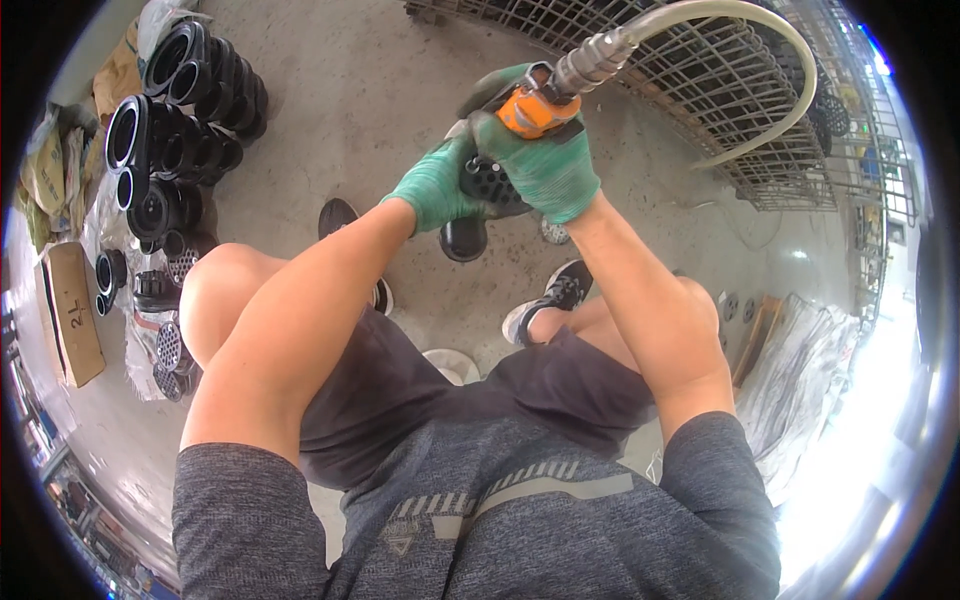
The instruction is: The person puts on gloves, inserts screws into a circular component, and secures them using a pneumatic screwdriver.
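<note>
Both my hands wear green gloves with dark palms and are raised in front of my knees. My right hand [552, 178] is closed around an orange air-powered tool [532, 112], which a metal coupling [592, 64] joins to a pale hose [800, 65]. The tool's working end is hidden by the gloves. Close beside it, my left hand [437, 188] grips a black plastic pipe fitting [488, 183] with a perforated round face. The fitting's rounded end [463, 240] sticks out below the hand. Where tool and fitting meet cannot be seen.
Black pipe fittings [165, 140] stand stacked at the left, with round grates [170, 345] and a cardboard box [75, 315] nearer. A wire cage [690, 110] stands far right, under the hose. Plastic sheeting [810, 390] lies at the right. A round grate [553, 231] lies beyond my right shoe.
</note>
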The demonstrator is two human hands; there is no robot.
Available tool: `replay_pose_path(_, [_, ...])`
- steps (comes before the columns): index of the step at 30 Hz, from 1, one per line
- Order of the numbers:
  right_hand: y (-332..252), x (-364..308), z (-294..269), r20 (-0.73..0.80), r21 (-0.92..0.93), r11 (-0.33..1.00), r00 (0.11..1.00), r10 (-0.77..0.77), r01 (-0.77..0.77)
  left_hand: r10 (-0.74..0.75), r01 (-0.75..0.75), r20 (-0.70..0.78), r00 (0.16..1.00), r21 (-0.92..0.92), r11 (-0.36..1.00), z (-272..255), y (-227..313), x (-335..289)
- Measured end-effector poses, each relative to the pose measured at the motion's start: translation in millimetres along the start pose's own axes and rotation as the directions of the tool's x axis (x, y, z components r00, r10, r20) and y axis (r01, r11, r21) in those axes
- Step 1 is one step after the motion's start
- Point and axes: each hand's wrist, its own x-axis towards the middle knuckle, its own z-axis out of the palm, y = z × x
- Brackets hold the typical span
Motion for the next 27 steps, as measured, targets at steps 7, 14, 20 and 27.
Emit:
replay_pose_path(7, [1,-1,-2,0.055,-0.129,0.99,0.997,0.055,-0.047,-0.081,0.082,0.018,0.997,-0.092,0.992,6,18,0])
replay_pose_path(14, [4,3,-4,0.064,-0.075,0.997,0.998,0.027,-0.022,-0.043,0.043,0.013,0.999,0.026,0.999,0,-4,5])
replay_pose_path(20, [-3,1,-13,0.013,0.013,0.998,0.998,0.058,-0.058,-0.06,0.058,0.046,0.997,0.039,0.998,5,21,-1])
replay_pose_path(27, [1,-3,-5,0.043,-0.048,0.998,0.998,0.046,-0.044,-0.152,0.162,0.06,0.987,-0.231,0.959,10,44,-10])
